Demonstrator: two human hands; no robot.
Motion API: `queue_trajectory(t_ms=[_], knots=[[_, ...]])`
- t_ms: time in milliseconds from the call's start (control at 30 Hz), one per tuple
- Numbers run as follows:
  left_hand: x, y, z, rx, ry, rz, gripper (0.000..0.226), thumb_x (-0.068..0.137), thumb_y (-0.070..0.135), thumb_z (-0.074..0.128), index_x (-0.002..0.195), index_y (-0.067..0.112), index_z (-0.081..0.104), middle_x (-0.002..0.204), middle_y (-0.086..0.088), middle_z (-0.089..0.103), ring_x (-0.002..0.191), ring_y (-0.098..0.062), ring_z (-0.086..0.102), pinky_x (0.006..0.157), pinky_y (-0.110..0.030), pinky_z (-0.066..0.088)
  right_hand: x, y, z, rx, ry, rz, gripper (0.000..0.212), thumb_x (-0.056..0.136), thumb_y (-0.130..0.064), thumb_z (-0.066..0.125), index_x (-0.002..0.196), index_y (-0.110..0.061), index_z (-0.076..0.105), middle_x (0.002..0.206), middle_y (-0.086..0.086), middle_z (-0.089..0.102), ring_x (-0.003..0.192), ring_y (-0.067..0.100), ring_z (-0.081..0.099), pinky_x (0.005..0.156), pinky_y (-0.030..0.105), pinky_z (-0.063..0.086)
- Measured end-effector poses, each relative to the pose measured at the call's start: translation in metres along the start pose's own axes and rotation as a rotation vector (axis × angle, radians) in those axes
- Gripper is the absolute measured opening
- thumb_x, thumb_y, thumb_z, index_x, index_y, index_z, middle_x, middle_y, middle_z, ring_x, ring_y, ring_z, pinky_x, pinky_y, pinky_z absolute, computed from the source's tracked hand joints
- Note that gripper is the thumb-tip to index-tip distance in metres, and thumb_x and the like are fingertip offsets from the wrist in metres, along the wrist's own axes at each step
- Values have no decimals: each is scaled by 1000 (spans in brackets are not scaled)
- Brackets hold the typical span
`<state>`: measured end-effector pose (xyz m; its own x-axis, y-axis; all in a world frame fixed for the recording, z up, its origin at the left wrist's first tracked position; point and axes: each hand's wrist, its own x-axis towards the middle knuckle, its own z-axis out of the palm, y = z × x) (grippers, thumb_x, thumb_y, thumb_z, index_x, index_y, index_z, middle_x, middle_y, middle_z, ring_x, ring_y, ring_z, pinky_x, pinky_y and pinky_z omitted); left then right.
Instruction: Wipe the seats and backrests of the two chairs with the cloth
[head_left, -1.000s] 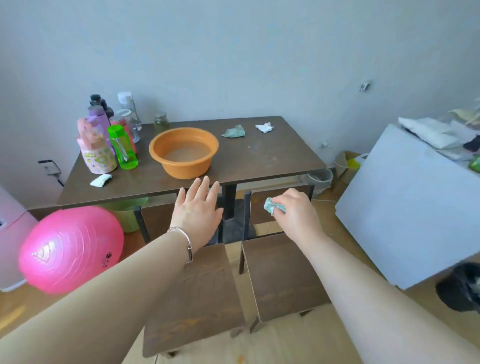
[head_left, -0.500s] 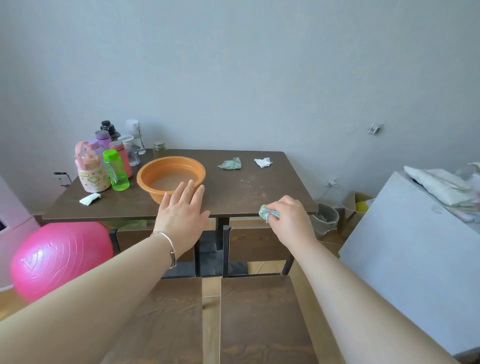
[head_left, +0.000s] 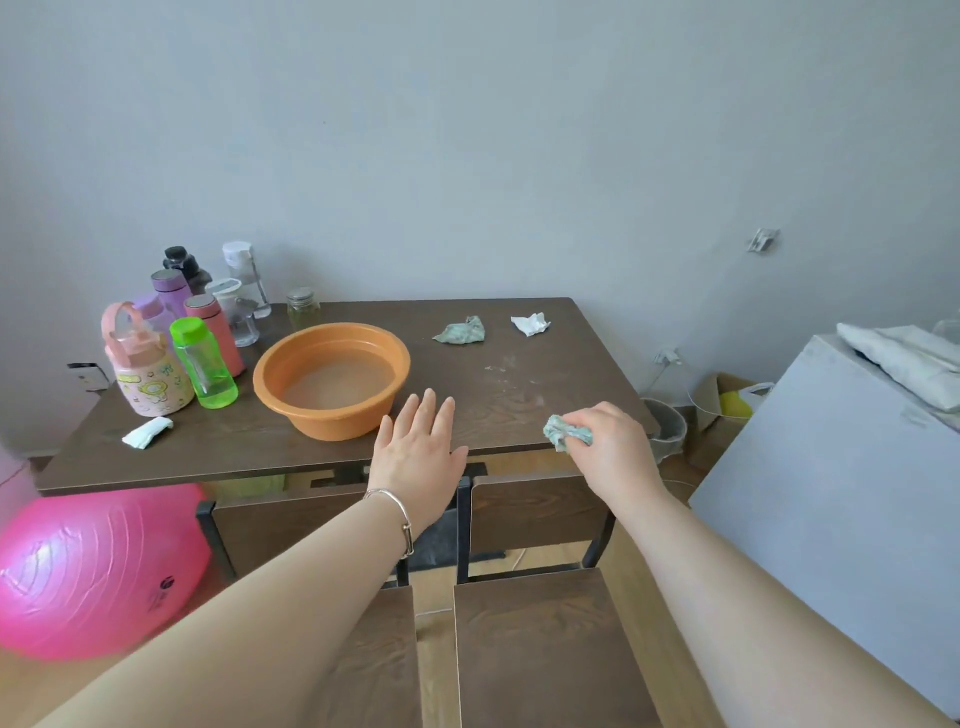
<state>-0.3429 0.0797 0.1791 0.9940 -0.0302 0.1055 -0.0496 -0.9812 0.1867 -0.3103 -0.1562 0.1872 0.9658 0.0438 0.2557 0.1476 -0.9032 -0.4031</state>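
Two dark wooden chairs stand side by side in front of the table. The right chair's seat (head_left: 550, 649) and backrest (head_left: 535, 512) show plainly; my left arm covers much of the left chair (head_left: 291, 525). My right hand (head_left: 608, 452) grips a crumpled green-and-white cloth (head_left: 563, 431) above the table's front right edge. My left hand (head_left: 421, 457) is held flat with straight fingers over the table's front edge, holding nothing. A second green cloth (head_left: 461, 331) lies on the far part of the table.
An orange basin (head_left: 332, 379) with water sits on the brown table (head_left: 545, 374), several bottles (head_left: 202, 364) to its left, white tissues (head_left: 530, 324) behind. A pink exercise ball (head_left: 98, 571) lies at left. A grey board (head_left: 831, 499) leans at right, a bin (head_left: 667, 428) beside it.
The view has tilted up, so the chairs sit lower in frame. Both hands have risen from over the chair backrests to the table's front edge; the right hand still holds the cloth.
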Motion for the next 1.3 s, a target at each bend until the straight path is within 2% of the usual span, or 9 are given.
queue_trajectory(t_ms=[100,467,667,767,900,1167,1233,1300], knots=[[21,-2,9,3,-29,23,62,102,48,28,154,27,2,164,-1,-1,150,-24,-5,122,-47,6,13,4,12,36,-15,47,28,93,-17,64,120,-18,69,111,-2,60,95,16,57,78,31,55],[93,9,59,-21,-106,-27,62,102,48,28,154,26,3,164,-1,-2,150,-24,-5,122,-47,7,79,62,62,97,-90,137,27,95,-17,63,121,-18,67,114,-2,61,93,13,59,73,21,50],[133,28,92,-27,-120,-80,63,102,46,31,155,27,4,164,1,-1,150,-20,-7,122,-45,5,153,105,132,210,-141,200,23,95,-14,62,116,-14,70,113,1,62,94,18,62,79,29,56],[148,32,109,-10,-127,-150,63,101,47,31,155,27,3,163,2,-2,150,-19,-8,122,-43,4,190,122,177,221,-195,177,21,94,-14,63,113,-13,72,113,3,62,93,21,62,79,34,57],[163,31,126,-1,-129,-214,64,101,48,29,155,28,2,163,3,-3,150,-16,-9,122,-41,2,228,138,224,134,-284,111,22,95,-13,61,114,-13,71,113,3,61,97,22,57,80,33,54],[166,20,144,16,-145,-289,63,101,49,30,155,28,7,163,3,2,150,-18,-4,120,-41,2,250,161,266,92,-394,97,26,88,-6,57,109,-13,71,107,7,59,97,29,56,75,35,47],[166,20,142,19,-156,-296,63,101,50,29,155,29,4,163,3,0,150,-17,-7,120,-40,1,250,160,261,68,-445,77,25,89,-11,59,112,-13,69,109,7,58,100,29,56,76,36,48],[169,22,135,11,-151,-292,64,101,50,29,155,29,3,163,3,-2,150,-16,-8,121,-41,2,248,155,249,3,-465,-25,31,92,-24,62,121,-14,61,119,6,52,105,28,52,80,38,51]])
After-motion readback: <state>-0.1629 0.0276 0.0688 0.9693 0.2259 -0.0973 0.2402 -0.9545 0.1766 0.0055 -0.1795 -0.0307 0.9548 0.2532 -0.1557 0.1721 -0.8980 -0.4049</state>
